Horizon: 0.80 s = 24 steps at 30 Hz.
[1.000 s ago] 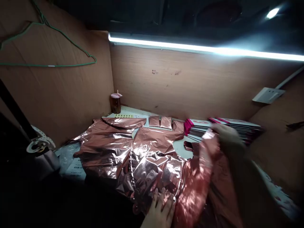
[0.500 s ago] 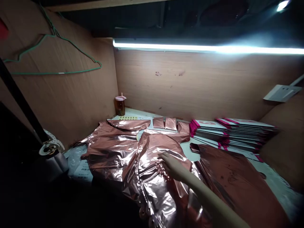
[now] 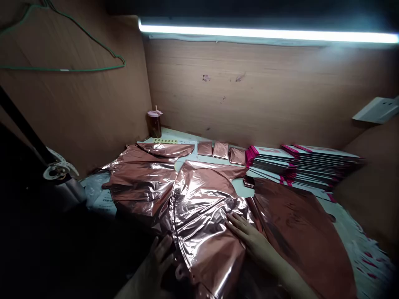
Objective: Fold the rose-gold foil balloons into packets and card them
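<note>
A flat, rose-gold foil balloon (image 3: 202,187), shiny and creased, lies in the middle of the table and reaches down to the lower edge of the view. My right hand (image 3: 247,234) rests on its right part, fingers stretched out and holding nothing. In the shadow at the balloon's lower left edge is my left hand (image 3: 157,259), its fingers apart; whether it touches the foil I cannot tell. More flat foil spreads out on the left (image 3: 140,182), partly under the middle piece. Another large, darker foil piece (image 3: 299,224) lies to the right of my right hand.
Small folded foil packets (image 3: 220,150) sit along the back. Stacked pink-edged cards (image 3: 311,164) stand back right. A lidded cup (image 3: 154,124) is in the back left corner. Tape rolls (image 3: 59,170) hang at left; a clear plastic bag (image 3: 93,187) lies below them.
My right hand has moved down and to the right over the foil and now lies flatter. My left hand has come into view at lower left. The camera has tilted down.
</note>
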{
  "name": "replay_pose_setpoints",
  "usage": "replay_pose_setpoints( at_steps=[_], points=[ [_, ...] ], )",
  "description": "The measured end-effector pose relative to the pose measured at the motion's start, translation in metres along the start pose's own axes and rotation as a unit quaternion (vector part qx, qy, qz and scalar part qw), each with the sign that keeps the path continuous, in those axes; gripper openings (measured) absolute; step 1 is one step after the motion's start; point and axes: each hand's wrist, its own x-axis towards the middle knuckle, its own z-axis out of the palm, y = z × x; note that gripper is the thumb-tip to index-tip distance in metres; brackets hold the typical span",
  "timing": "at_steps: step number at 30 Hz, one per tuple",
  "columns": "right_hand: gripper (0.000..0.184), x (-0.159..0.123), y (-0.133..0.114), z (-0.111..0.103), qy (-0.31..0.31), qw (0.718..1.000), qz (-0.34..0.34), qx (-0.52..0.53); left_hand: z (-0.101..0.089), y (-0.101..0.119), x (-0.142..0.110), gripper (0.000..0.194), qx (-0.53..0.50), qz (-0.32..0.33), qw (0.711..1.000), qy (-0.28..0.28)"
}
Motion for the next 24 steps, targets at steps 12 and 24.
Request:
replay_pose_setpoints(
  at_steps=[12,24],
  points=[
    [0.048,0.036,0.014,-0.015,0.064,0.947,0.256,0.184,-0.02,-0.044,0.137,0.034,-0.18,-0.322,0.923,-0.112],
    [0.043,0.068,-0.021,-0.013,-0.022,0.884,0.465,-0.051,-0.004,-0.056,0.148,0.05,0.001,-0.333,0.935,-0.124]
  ],
)
